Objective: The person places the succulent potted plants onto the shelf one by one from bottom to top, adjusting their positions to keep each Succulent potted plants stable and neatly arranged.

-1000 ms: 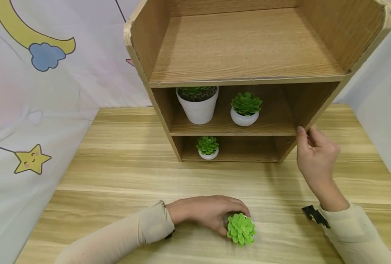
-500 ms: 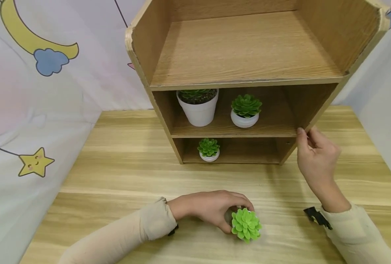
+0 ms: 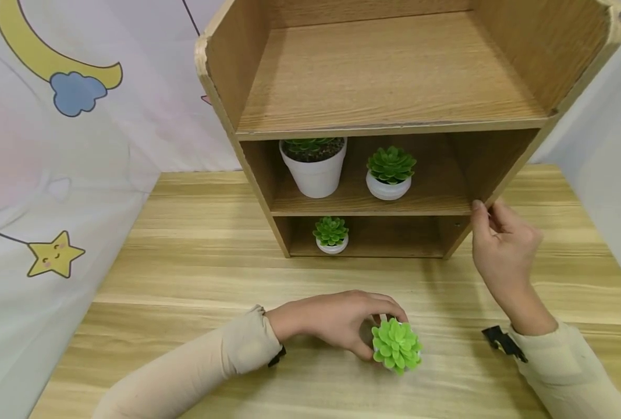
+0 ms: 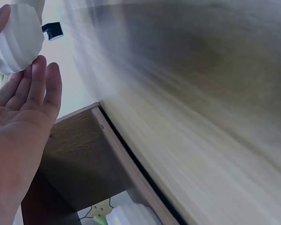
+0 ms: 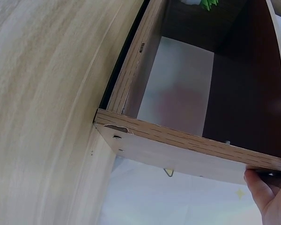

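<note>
A light green succulent [image 3: 396, 345] in a white pot [image 4: 18, 40] is held between the thumb and fingers of my left hand [image 3: 341, 320], above the table in front of the shelf. In the left wrist view the pot's ribbed underside shows, clear of the tabletop. My right hand [image 3: 504, 250] pinches the right side panel of the wooden shelf [image 3: 394, 125] at about the height of the middle board. On that board stand a larger white pot [image 3: 318, 174] and a small potted succulent [image 3: 390, 171]. Another small succulent [image 3: 332, 234] sits at the left of the bottom compartment.
The shelf stands on the wood-grain table [image 3: 195, 233], toward its back. A printed cloth [image 3: 80, 174] with a moon and a star hangs at the left and behind. Black straps [image 3: 504, 343] show at the wrists.
My left hand has moved slightly forward and to the right with the light green succulent. The right hand keeps its hold on the shelf's side panel.
</note>
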`<action>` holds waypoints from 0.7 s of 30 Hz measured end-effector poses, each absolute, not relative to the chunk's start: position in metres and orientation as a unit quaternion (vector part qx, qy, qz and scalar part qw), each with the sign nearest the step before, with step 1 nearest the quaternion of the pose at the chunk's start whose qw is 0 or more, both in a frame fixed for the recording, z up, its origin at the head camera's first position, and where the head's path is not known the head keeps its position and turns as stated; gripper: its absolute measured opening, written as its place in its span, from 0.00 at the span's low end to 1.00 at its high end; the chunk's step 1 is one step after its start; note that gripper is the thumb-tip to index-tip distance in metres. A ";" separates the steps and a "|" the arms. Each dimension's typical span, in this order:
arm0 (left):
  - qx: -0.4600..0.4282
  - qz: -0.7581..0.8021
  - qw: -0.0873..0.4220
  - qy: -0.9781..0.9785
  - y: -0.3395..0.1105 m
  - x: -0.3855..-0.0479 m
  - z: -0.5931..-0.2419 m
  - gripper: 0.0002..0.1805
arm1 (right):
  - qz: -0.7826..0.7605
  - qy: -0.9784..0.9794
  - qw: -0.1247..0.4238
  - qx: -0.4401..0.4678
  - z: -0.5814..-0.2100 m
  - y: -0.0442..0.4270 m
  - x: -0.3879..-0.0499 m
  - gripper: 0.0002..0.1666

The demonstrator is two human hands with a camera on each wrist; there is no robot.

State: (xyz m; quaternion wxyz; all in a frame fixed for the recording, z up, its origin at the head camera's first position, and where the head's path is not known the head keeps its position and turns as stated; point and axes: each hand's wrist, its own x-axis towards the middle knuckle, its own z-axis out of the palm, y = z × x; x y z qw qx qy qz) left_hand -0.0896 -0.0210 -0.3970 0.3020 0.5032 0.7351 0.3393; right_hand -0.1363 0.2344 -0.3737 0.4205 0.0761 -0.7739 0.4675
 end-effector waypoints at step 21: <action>0.478 0.365 0.223 0.767 -0.017 -0.095 -0.391 0.34 | 0.466 -0.775 0.419 0.075 -0.380 0.239 -0.139 0.10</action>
